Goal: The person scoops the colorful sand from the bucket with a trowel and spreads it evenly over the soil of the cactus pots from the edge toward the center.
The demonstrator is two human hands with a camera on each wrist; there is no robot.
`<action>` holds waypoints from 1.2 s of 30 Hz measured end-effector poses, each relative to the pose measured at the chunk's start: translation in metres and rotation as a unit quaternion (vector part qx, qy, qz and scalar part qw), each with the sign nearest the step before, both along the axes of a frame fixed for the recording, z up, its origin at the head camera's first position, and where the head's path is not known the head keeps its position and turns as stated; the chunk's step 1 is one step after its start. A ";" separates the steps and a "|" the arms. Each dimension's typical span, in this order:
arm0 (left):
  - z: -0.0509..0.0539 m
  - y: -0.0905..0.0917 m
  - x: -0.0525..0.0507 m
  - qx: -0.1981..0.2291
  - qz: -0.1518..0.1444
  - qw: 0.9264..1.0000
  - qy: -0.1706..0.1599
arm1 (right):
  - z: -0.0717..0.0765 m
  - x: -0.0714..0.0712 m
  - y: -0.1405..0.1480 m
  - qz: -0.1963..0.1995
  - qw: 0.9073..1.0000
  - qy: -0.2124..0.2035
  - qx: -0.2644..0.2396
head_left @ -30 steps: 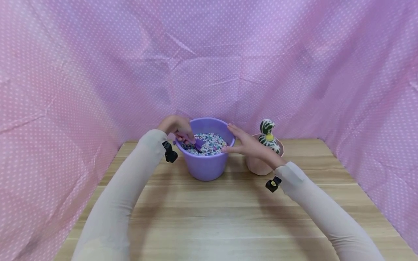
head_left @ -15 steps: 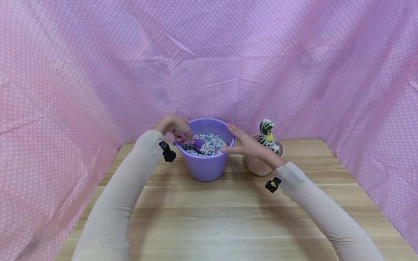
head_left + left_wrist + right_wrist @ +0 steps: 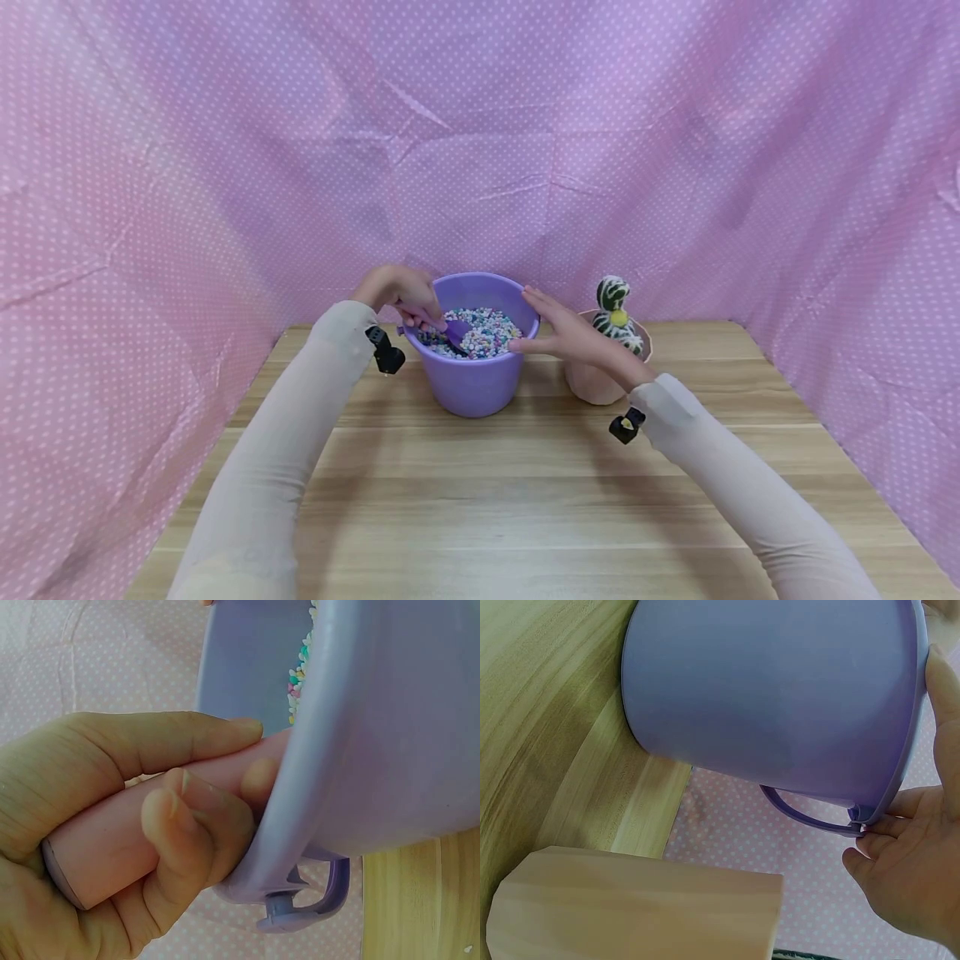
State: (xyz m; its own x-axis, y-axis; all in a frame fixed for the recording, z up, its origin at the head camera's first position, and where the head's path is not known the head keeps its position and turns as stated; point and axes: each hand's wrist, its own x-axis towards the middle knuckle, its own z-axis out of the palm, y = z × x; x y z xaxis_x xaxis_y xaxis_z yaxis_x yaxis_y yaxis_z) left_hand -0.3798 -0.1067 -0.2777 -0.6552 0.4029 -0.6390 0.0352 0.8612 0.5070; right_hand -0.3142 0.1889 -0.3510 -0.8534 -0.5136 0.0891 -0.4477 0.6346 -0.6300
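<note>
A purple bucket (image 3: pixel 474 387) stands on the table, holding small multicoloured beads (image 3: pixel 491 332). At its left rim my left hand (image 3: pixel 411 296) grips a tool by its pink handle (image 3: pixel 112 851); the tool's purple blade (image 3: pixel 457 330) lies among the beads, its tip hidden. In the left wrist view the fingers of my left hand (image 3: pixel 187 817) curl round that handle. My right hand (image 3: pixel 573 335) rests on the bucket's right rim with fingers spread. The right wrist view has my right hand (image 3: pixel 919 847) beside the handle joint of the bucket (image 3: pixel 780 690).
Right of the bucket stands a pale pink pot (image 3: pixel 592 382) with a green and white knitted cactus (image 3: pixel 613 293) bearing a yellow flower, partly behind my right hand. Pink dotted cloth (image 3: pixel 480 150) hangs behind and along both sides of the wooden table (image 3: pixel 480 500).
My left hand has shifted slightly to the left with the tool, and more of the purple blade shows. My right hand and the bucket look nearly unmoved.
</note>
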 end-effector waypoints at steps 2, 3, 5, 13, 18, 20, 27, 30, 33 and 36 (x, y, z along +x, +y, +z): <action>0.000 0.000 0.001 0.001 0.001 1.000 0.000 | 0.000 0.000 0.000 0.000 1.000 0.000 -0.001; 0.000 0.000 0.001 0.001 -0.001 1.000 0.001 | -0.001 0.000 0.000 0.000 1.000 0.000 -0.002; 0.000 -0.001 0.001 0.000 -0.004 1.000 0.001 | -0.002 0.000 0.000 -0.001 1.000 -0.001 -0.002; -0.002 -0.004 0.003 0.008 -0.012 1.000 0.001 | -0.003 0.002 -0.001 -0.002 1.000 -0.004 -0.002; -0.002 -0.007 0.004 0.019 -0.013 1.000 0.004 | -0.004 0.002 -0.002 -0.002 1.000 -0.004 -0.003; -0.003 -0.008 0.004 0.026 -0.011 1.000 0.003 | -0.003 0.002 -0.002 0.000 1.000 -0.002 -0.003; -0.005 -0.011 0.002 0.050 0.002 0.999 -0.003 | -0.002 0.002 -0.002 0.001 1.000 -0.004 -0.005; -0.005 -0.011 0.002 0.055 0.003 0.998 -0.002 | -0.001 0.003 -0.001 -0.001 1.000 -0.006 -0.006; -0.005 -0.011 0.001 0.056 0.000 0.998 -0.002 | 0.000 0.003 0.000 -0.001 1.000 -0.004 -0.007; -0.005 -0.012 0.001 0.064 0.000 0.998 -0.006 | -0.001 0.003 0.000 -0.001 1.000 -0.003 -0.007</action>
